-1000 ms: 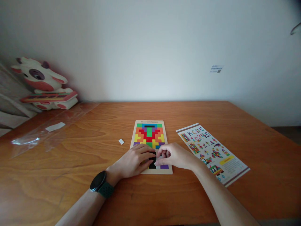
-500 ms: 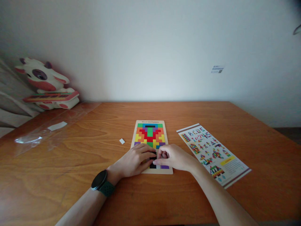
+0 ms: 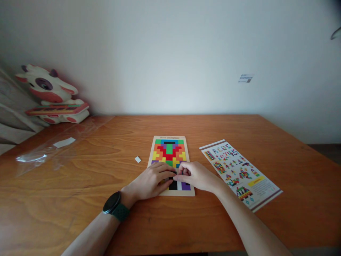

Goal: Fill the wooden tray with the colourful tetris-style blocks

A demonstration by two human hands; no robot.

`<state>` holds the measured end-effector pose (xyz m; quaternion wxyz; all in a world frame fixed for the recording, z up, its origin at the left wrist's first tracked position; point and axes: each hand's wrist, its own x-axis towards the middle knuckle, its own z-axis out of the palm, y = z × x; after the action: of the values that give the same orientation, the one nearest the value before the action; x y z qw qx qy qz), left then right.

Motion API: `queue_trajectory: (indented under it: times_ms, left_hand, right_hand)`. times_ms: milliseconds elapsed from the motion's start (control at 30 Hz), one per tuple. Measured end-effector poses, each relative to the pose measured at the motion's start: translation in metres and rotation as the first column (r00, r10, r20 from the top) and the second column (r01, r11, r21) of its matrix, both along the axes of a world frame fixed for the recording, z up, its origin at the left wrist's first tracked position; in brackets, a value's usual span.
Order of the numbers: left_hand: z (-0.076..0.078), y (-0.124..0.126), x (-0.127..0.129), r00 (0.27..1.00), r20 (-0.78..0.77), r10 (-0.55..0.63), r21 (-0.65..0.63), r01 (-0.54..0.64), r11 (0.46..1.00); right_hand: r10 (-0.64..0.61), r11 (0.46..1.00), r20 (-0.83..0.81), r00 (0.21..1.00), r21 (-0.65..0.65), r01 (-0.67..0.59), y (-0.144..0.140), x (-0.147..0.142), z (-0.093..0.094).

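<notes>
As two hands (image 3: 150,179) (image 3: 198,176) overlap one puzzle board (image 3: 182,193), one watch (image 3: 112,202), one leaflet (image 3: 241,174).

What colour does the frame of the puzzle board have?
The puzzle board's frame is pale beige, as the head view shows.

The left hand (image 3: 151,179) and right hand (image 3: 196,176) block the puzzle board's (image 3: 178,193) near half. Beyond its far edge I see open counter (image 3: 170,125).
</notes>
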<state>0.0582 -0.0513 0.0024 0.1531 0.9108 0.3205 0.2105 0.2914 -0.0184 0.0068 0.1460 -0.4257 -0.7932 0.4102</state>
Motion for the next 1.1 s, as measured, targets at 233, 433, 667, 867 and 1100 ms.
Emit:
queue_trajectory:
  times_ms: [233,433,667,867,1100]
  left_hand:
    - [0.0,0.0,-0.003,1.0,-0.008,0.009,-0.003,-0.009,1.0]
    - [0.001,0.003,-0.006,0.996,0.004,0.084,0.094,-0.084,0.992]
    - [0.0,0.018,-0.048,0.69,-0.086,0.719,0.282,-0.676,0.681]
    - [0.004,0.02,-0.081,0.589,-0.237,0.772,0.241,-0.735,0.634]
    - [0.01,0.018,-0.079,0.467,-0.458,0.756,0.169,-0.789,0.59]
  right_hand:
    - [-0.003,1.0,-0.059,0.998,-0.026,0.002,0.003,0.001,0.0]
    - [-0.002,1.0,-0.064,0.998,0.023,0.003,0.005,0.001,-0.001]
    - [-0.199,0.931,-0.04,0.979,0.303,0.201,0.01,-0.001,-0.007]
    - [-0.338,0.823,-0.137,0.931,0.436,0.363,0.023,0.006,-0.02]
    - [-0.424,0.803,-0.183,0.887,0.377,0.461,0.032,0.01,-0.032]
